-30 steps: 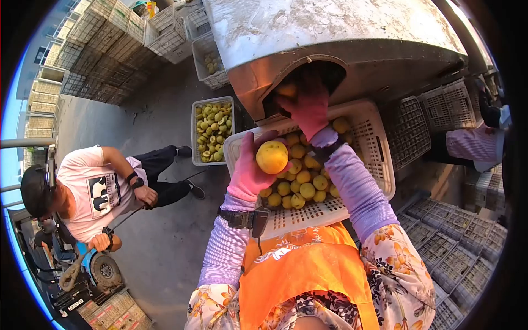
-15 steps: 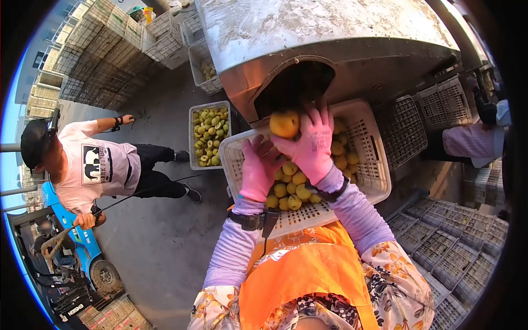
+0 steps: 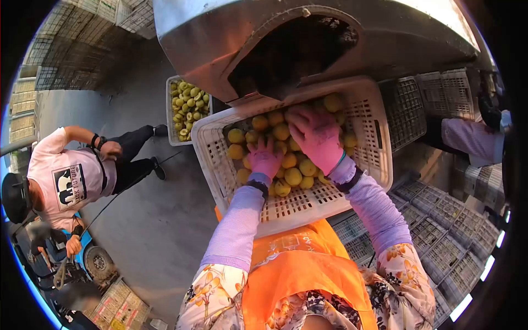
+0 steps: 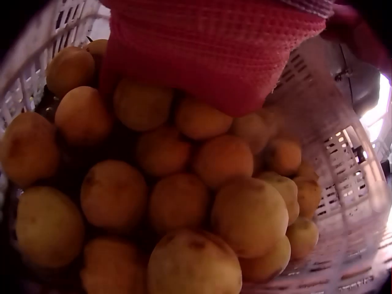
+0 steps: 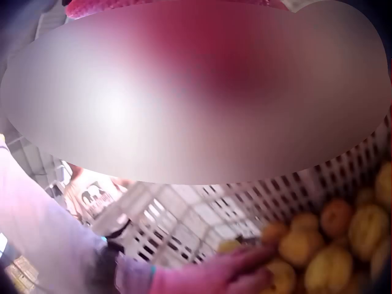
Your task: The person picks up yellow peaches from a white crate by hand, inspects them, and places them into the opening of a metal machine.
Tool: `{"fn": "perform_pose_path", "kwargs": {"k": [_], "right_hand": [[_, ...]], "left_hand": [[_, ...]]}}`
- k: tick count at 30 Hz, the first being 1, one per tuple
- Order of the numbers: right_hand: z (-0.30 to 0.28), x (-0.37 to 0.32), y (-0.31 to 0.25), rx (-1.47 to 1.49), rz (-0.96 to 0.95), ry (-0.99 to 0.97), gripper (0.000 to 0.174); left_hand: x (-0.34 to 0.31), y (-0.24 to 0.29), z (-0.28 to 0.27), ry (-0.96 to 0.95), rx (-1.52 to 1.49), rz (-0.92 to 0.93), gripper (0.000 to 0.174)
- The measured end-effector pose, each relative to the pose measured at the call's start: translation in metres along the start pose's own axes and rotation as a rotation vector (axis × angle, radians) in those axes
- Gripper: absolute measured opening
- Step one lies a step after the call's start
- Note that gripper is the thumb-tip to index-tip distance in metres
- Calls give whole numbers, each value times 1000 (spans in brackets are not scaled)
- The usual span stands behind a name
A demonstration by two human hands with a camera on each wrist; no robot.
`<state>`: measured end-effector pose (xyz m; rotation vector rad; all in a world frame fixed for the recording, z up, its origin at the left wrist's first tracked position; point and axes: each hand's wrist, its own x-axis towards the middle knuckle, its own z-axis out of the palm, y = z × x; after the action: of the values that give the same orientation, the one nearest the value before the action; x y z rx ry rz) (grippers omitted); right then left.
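Note:
In the head view, a white slatted plastic crate (image 3: 297,208) holds many round yellow peaches (image 3: 293,176). My pink-gloved left hand (image 3: 265,160) reaches into the crate's left half, its fingers spread over the fruit. The right wrist view shows these fingers (image 5: 242,260) stretched out against peaches. Farther right, my gloved right hand (image 3: 319,142) lies over the fruit near the crate's far side, fingers pointing down and left; I cannot tell whether it grips a peach. Pink glove cloth (image 4: 196,52) hides the left fingertips in the left wrist view.
A metal housing (image 3: 203,55) with a dark opening (image 3: 300,55) overhangs the crate's far edge. To its left stands a crate of cut greenish fruit (image 3: 190,109). A person (image 3: 71,181) holding a cord stands at left. Stacked crates (image 3: 451,231) fill the right side.
The left hand no longer holds up a peach. My right hand brought another peach out of the housing's opening, then moved down. Both hands are now among the crate's fruit.

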<state>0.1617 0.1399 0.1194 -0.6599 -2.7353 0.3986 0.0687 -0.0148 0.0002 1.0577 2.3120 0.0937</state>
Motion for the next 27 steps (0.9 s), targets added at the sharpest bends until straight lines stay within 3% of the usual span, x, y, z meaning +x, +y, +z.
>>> {"fn": "perform_pose_path", "kwargs": {"k": [2, 5, 8, 10, 11, 14, 17, 20, 24, 25, 27], "right_hand": [[50, -29, 8, -85, 63, -222, 53], [111, -26, 13, -185, 105, -590, 51], [162, -38, 36, -101, 149, -506, 51], [147, -47, 43, 111, 286, -437, 55], [134, -42, 48, 211, 343, -381, 58], [21, -31, 23, 838, 425, -387, 71], [-42, -43, -21, 1068, 479, -288, 80], [-90, -35, -66, 771, 397, 67, 82], [-104, -5, -80, 554, 408, 407, 84], [-105, 12, -75, 299, 327, 464, 80], [-80, 49, -57, 99, 284, 482, 78]], "left_hand": [[-12, -5, 13, 92, 124, 121, 75], [-2, -14, 12, -15, 48, 143, 75], [13, -24, 17, -66, 101, 193, 78], [7, -26, 14, -169, -304, 27, 78], [9, -26, 5, -199, -504, -52, 78], [-46, -19, -42, -24, -1468, -134, 72], [-99, 3, -106, -204, -1767, -109, 70], [-124, 27, -159, -71, -1685, 76, 70], [-120, 48, -203, 147, -1581, 191, 68], [-113, 42, -207, 185, -1485, 231, 70], [-106, 38, -209, 172, -1532, 296, 72]]}}
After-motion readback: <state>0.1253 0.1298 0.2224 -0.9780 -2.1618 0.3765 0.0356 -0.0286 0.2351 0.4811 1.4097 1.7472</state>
